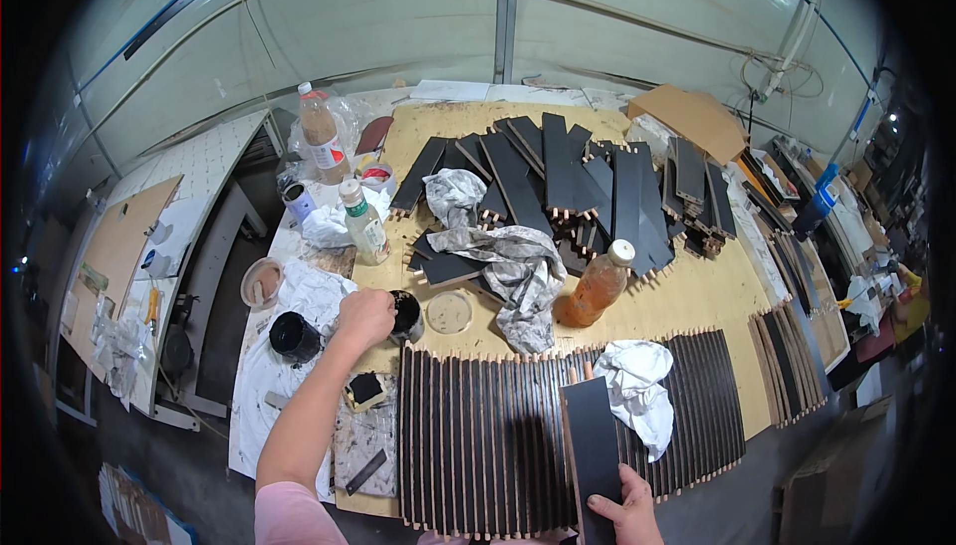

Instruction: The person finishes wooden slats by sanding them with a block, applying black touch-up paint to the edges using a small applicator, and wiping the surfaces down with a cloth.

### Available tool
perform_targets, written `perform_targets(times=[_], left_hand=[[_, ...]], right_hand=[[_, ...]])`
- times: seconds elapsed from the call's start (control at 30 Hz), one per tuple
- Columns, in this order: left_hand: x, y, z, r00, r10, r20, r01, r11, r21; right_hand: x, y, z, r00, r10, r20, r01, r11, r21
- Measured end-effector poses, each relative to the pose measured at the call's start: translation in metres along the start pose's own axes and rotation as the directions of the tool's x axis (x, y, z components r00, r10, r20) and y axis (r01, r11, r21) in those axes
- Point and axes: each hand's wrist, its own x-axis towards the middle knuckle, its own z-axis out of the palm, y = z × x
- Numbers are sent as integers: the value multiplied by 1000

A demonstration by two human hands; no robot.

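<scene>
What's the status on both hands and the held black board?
Left hand at the black cup to its right, contact unclear. Right hand gripping black board by its near end. White cloth beside it, on board row.

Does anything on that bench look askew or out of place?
The dark boards at the back lie askew in a heap, unlike the neat row of boards in front. A crumpled white cloth sits on that row, breaking its order; a stained cloth lies bunched at the heap's near edge.
</scene>
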Motion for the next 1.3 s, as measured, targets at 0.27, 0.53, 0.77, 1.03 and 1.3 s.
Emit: perform_targets(times=[0.27,0.53,0.77,1.03,1.3], left_hand=[[1,-18,15,998,-67,-4,66,983,-171],[8,-56,35,986,-155,61,162,805,-570],[5,-72,54,983,-172,65,122,345,-931],[1,-32,25,970,-172,-170,79,889,-450],[10,-20,26,992,-126,-27,106,915,-389]], right_hand=[[3,-31,13,998,43,40,-44,999,28],[10,-33,19,993,109,42,-108,994,-28],[22,-37,21,988,145,55,-140,986,-91],[33,-11,20,995,19,103,-26,998,59],[31,-17,24,994,11,107,-25,991,128]])
